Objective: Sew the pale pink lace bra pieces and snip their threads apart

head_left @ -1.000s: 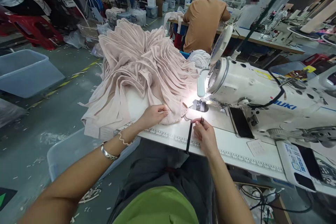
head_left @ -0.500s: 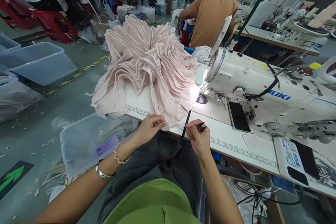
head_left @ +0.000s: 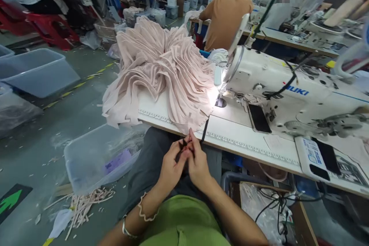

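Observation:
My left hand (head_left: 170, 166) and my right hand (head_left: 199, 163) meet over my lap, just in front of the table edge. Both have bent, closed fingers. Dark pointed blades, seen earlier in my right hand, look like thread snips (head_left: 182, 144); now they are mostly hidden between the hands. What my left fingers pinch, if anything, I cannot make out. Right beyond the fingertips, a corner of the pale pink fabric pieces (head_left: 161, 61) hangs at the edge. These lie in a big ruffled pile on the sewing table (head_left: 230, 134), left of the lit needle of the sewing machine (head_left: 259, 71).
A phone (head_left: 259, 118) and a control panel (head_left: 311, 157) lie on the table. Below left stands a clear plastic bin (head_left: 86, 153) beside fabric scraps (head_left: 89, 203). A cardboard box with cables (head_left: 276, 203) sits below right. A co-worker (head_left: 227, 19) sits beyond the pile.
My hands were apart, the left pinching the fabric edge, the right holding the snips. Both have come together lower, over my lap. The view has shifted slightly.

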Demonstrator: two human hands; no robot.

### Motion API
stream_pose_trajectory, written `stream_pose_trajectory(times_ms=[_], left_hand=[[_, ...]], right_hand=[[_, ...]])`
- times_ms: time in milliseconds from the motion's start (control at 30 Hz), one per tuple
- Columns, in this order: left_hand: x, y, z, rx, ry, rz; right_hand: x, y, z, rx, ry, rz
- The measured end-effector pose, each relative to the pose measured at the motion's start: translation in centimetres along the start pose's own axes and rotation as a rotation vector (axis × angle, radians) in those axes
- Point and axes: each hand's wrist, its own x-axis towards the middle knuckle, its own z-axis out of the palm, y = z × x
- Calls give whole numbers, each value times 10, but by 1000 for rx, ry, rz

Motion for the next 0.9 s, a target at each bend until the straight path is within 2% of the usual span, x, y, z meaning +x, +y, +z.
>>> stream_pose_trajectory(times_ms=[100, 200, 267, 367, 467, 533, 667, 833, 900], left_hand=[[-9, -13, -4, -274, -6, -221], [-9, -19, -16, -443, 104, -247], [-8, -20, -23, -485, 117, -300], [-11, -19, -24, -414, 7, -373], [-15, -14, -17, -267, -106, -311], [-15, -9, -14, -181, -138, -241], [-13, -4, -16, -87, -158, -123], [-21, -7, -16, -108, -177, -105], [-25, -8, -15, -41, -152, -44]], right_hand=[[-15, 3, 9, -106, 7, -78], [-21, 6, 1, -197, 203, -113], [-21, 8, -10, -182, 324, -86], [-19, 12, -23, 1, 335, -26], [-19, 16, -25, 181, 318, -13], [-20, 18, -21, 231, 318, -19], [-20, 21, -14, 275, 282, -30], [-19, 21, -10, 280, 247, -32], [-19, 21, -10, 271, 247, -31]])
